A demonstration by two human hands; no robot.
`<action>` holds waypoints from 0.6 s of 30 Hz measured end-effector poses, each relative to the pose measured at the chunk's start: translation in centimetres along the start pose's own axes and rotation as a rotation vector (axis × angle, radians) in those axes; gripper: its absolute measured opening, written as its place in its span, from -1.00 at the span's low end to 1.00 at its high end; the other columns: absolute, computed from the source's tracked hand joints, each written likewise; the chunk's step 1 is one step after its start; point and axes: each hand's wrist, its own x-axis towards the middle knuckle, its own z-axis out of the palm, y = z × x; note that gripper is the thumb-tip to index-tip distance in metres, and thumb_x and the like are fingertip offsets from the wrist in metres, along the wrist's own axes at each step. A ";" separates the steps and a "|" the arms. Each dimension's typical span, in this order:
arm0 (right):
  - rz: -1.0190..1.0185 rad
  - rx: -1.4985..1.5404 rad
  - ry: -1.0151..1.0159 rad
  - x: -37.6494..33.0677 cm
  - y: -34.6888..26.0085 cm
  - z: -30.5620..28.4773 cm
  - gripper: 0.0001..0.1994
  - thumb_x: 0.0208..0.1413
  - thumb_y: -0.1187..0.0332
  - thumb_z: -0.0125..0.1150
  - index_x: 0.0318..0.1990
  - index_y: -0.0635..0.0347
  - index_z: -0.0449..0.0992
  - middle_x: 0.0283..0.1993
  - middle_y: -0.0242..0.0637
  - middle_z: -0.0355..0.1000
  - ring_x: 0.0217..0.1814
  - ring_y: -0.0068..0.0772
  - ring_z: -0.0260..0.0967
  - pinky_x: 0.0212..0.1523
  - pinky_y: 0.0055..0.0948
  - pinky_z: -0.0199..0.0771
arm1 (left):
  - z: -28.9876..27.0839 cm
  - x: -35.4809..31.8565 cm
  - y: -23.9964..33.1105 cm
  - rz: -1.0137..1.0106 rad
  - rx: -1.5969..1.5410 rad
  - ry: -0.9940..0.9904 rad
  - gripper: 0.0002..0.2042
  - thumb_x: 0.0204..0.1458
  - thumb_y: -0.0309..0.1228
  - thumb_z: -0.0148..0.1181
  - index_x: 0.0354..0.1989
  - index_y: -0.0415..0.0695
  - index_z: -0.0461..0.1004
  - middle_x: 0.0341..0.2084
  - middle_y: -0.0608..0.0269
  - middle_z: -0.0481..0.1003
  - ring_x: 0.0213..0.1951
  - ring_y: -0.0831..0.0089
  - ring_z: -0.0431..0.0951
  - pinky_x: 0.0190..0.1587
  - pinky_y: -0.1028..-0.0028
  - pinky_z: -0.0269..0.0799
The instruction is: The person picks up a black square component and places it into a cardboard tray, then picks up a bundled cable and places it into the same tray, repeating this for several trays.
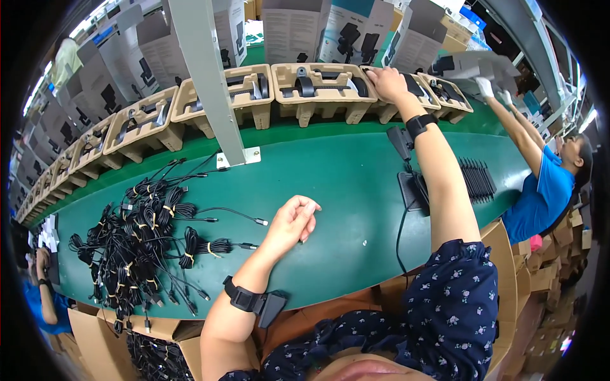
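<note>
My right hand (386,84) reaches to the far side of the bench, over the left end of a moulded brown pulp tray (434,98). Its fingers bend down at the rim, and whatever they grip is hidden. Black parts lie in that tray. The tray to its left (286,100) holds a round black part (304,86) and other dark pieces. Lower down, my left hand (292,223) hovers above the green bench, fingers curled together, with nothing showing in them. Left of it spreads a heap of bundled black cables (143,235), tied with tan bands.
A grey post (210,82) rises between me and the tray row. Printed boxes (356,32) stand behind. A black device (410,190) with a cord and a ribbed black rack (476,181) sit near my right forearm. Co-workers (546,184) are at both sides; cartons (101,340) stand below.
</note>
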 end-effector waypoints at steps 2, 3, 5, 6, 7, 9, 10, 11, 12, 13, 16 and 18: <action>0.065 0.307 -0.107 0.8 2.6 -0.3 -0.69 0.05 0.13 -0.01 -0.14 0.05 0.49 -0.24 -0.09 0.44 -0.14 -0.08 0.37 -0.11 -0.26 0.35 | 0.3 0.3 0.0 -0.008 0.000 -0.008 -0.77 0.15 -0.26 -0.11 -0.28 -0.19 0.31 -0.69 0.37 0.28 -0.71 0.71 0.18 -0.63 0.69 0.16; 0.116 0.491 -0.170 1.5 3.8 0.0 -0.73 0.01 0.19 0.05 -0.16 0.06 0.50 -0.29 -0.10 0.45 -0.19 -0.09 0.39 -0.14 -0.28 0.36 | 0.5 0.5 0.0 0.000 -0.003 -0.022 -0.79 0.15 -0.29 -0.09 -0.27 -0.19 0.31 -0.69 0.37 0.28 -0.71 0.71 0.18 -0.63 0.69 0.16; 0.122 0.552 -0.113 1.9 3.7 0.9 -0.76 -0.10 0.27 0.17 -0.25 0.11 0.51 -0.37 -0.11 0.47 -0.25 -0.12 0.42 -0.19 -0.31 0.38 | 0.3 0.5 -0.1 0.001 -0.002 -0.023 -0.81 0.14 -0.32 -0.08 -0.27 -0.19 0.31 -0.69 0.37 0.28 -0.71 0.71 0.18 -0.63 0.69 0.16; 0.183 0.477 -0.050 2.0 3.6 1.6 -0.78 -0.12 0.26 0.19 -0.30 0.13 0.50 -0.36 -0.11 0.46 -0.23 -0.12 0.41 -0.18 -0.30 0.37 | 0.3 0.5 -0.1 -0.004 -0.012 -0.025 -0.83 0.14 -0.34 -0.07 -0.27 -0.19 0.31 -0.69 0.37 0.28 -0.71 0.71 0.18 -0.63 0.69 0.16; 0.239 0.406 0.011 2.0 2.9 2.0 -0.79 -0.15 0.26 0.21 -0.35 0.14 0.49 -0.35 -0.11 0.46 -0.21 -0.13 0.41 -0.17 -0.29 0.37 | 0.2 0.4 0.0 -0.009 -0.020 -0.021 -0.85 0.13 -0.36 -0.06 -0.27 -0.20 0.31 -0.68 0.37 0.29 -0.71 0.71 0.18 -0.63 0.69 0.16; 0.243 0.368 0.029 2.1 2.1 2.6 -0.82 -0.16 0.27 0.19 -0.43 0.16 0.44 -0.35 -0.09 0.45 -0.20 -0.10 0.40 -0.16 -0.27 0.37 | 0.2 0.3 0.1 -0.023 -0.027 -0.008 -0.85 0.13 -0.37 -0.06 -0.26 -0.19 0.31 -0.68 0.37 0.29 -0.71 0.71 0.19 -0.63 0.69 0.17; 0.252 0.311 0.020 2.4 2.0 2.7 -0.84 -0.14 0.29 0.17 -0.43 0.16 0.43 -0.33 -0.09 0.45 -0.19 -0.08 0.39 -0.16 -0.26 0.36 | 0.3 0.3 0.1 -0.033 -0.039 -0.005 -0.86 0.13 -0.38 -0.07 -0.26 -0.19 0.31 -0.68 0.37 0.29 -0.70 0.70 0.19 -0.63 0.69 0.17; 0.261 0.253 0.011 2.6 2.0 2.7 -0.85 -0.13 0.30 0.14 -0.43 0.16 0.42 -0.32 -0.08 0.45 -0.18 -0.06 0.38 -0.15 -0.25 0.36 | 0.3 0.4 0.2 -0.037 -0.037 -0.005 -0.86 0.13 -0.38 -0.07 -0.26 -0.19 0.31 -0.68 0.37 0.29 -0.70 0.70 0.19 -0.63 0.69 0.17; 0.228 0.243 -0.023 3.0 2.4 2.5 -0.87 -0.13 0.33 0.12 -0.43 0.16 0.42 -0.28 -0.08 0.44 -0.15 -0.06 0.37 -0.15 -0.23 0.35 | 0.3 0.5 0.2 -0.038 -0.040 -0.006 -0.86 0.13 -0.39 -0.07 -0.26 -0.19 0.31 -0.68 0.37 0.29 -0.70 0.70 0.19 -0.63 0.69 0.17; 0.183 0.214 -0.094 3.2 2.5 2.1 -0.86 -0.10 0.31 0.08 -0.41 0.15 0.43 -0.26 -0.07 0.43 -0.14 -0.06 0.36 -0.14 -0.22 0.35 | 0.3 0.5 0.2 -0.042 -0.042 -0.004 -0.87 0.13 -0.40 -0.07 -0.26 -0.19 0.31 -0.68 0.37 0.29 -0.70 0.70 0.19 -0.63 0.69 0.17; 0.137 0.145 -0.113 2.6 2.1 2.1 -0.83 -0.05 0.27 0.00 -0.37 0.11 0.46 -0.27 -0.07 0.44 -0.16 -0.04 0.37 -0.15 -0.22 0.36 | 0.1 0.2 0.0 -0.058 -0.039 0.005 -0.88 0.12 -0.41 -0.06 -0.25 -0.19 0.31 -0.68 0.36 0.29 -0.70 0.70 0.20 -0.64 0.69 0.16; 0.102 -0.042 -0.065 2.2 1.6 2.1 -0.72 0.05 0.30 -0.17 -0.15 0.05 0.46 -0.14 -0.05 0.41 -0.06 -0.04 0.35 -0.04 -0.22 0.34 | 0.0 0.2 0.0 -0.068 -0.034 0.014 -0.88 0.12 -0.42 -0.06 -0.25 -0.19 0.31 -0.68 0.36 0.29 -0.70 0.70 0.19 -0.64 0.69 0.16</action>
